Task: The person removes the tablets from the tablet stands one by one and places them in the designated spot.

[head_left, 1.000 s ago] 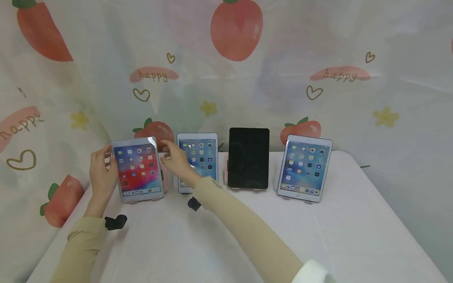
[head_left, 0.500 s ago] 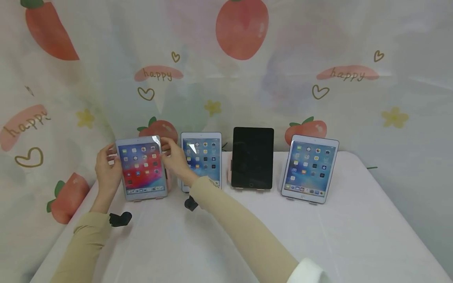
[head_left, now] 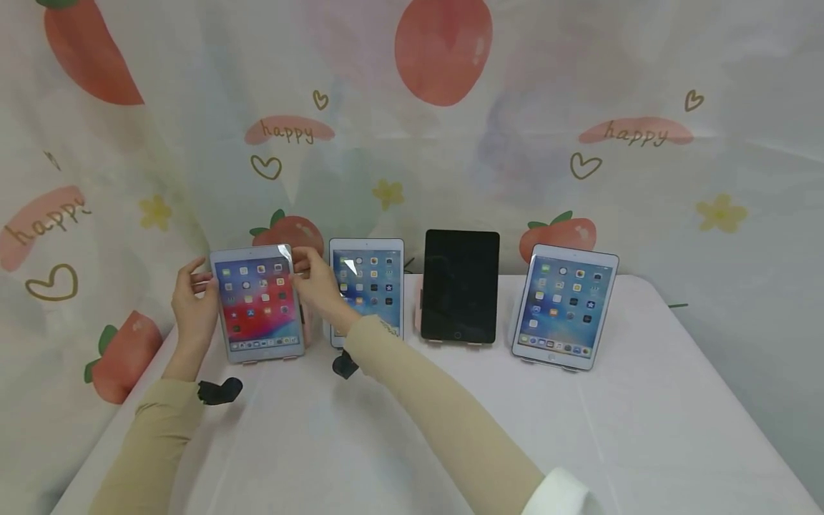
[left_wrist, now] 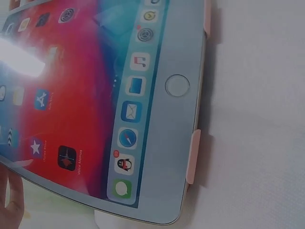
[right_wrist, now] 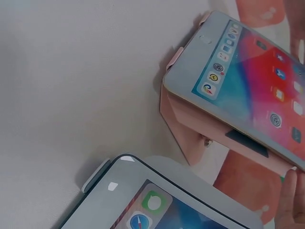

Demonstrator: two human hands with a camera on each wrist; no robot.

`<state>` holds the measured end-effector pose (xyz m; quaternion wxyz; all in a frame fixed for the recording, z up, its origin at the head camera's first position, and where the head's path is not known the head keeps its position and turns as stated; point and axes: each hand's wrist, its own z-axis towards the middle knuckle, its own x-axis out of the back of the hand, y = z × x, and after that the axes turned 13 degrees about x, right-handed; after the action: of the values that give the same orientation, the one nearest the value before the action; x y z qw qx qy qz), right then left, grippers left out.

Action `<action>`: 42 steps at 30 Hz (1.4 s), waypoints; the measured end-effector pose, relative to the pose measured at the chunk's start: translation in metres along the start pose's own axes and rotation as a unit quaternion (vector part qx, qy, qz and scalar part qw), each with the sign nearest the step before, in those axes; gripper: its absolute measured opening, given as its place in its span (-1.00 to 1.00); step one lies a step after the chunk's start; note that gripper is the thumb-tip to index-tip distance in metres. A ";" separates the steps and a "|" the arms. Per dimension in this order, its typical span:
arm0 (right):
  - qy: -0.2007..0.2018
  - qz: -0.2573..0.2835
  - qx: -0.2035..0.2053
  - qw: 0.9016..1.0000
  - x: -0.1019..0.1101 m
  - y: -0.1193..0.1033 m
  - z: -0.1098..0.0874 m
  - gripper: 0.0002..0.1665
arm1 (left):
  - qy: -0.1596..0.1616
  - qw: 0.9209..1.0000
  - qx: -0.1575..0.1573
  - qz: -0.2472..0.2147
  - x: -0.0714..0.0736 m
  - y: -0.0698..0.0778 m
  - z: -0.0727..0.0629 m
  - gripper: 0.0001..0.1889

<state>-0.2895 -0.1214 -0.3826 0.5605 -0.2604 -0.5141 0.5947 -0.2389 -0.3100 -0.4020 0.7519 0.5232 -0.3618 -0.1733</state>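
Note:
A white tablet with a red-and-blue home screen leans on a pink stand at the left of the table. At its left edge my left hand holds the side, fingers bent and thumb close to the frame. My right hand grips the upper right edge between thumb and fingers. Its fingertips show beside the tablet's rim in the right wrist view. Pink lips of the stand support the tablet's bottom edge in the left wrist view. Parts of the fingers are hidden behind the tablet.
Right of it stand a white tablet with a blue screen, partly covered by my right arm, a black tablet with a dark screen, and another white tablet. A white cloth covers the table. A fruit-patterned curtain hangs behind.
My right hand has come in from just beside the tablet to its right edge. My left hand stays at the left edge. The head view has shifted slightly.

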 end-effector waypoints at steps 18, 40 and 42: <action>-0.005 -0.012 0.039 0.999 -0.003 -0.006 -0.006 -0.52 | -0.080 0.972 0.126 -0.181 0.012 0.003 0.006 -0.61; 0.004 -0.098 0.094 0.991 -0.002 -0.013 -0.016 -0.53 | -0.142 0.940 0.132 -0.282 0.028 0.004 0.000 -0.65; 0.007 -0.100 0.096 0.990 0.000 -0.014 -0.018 -0.54 | -0.142 0.938 0.126 -0.289 0.029 0.005 -0.002 -0.66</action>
<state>-0.2682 -0.1184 -0.3757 0.6431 -0.1569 -0.4746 0.5802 -0.2187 -0.3249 -0.3871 0.5382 0.6657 -0.3169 -0.4084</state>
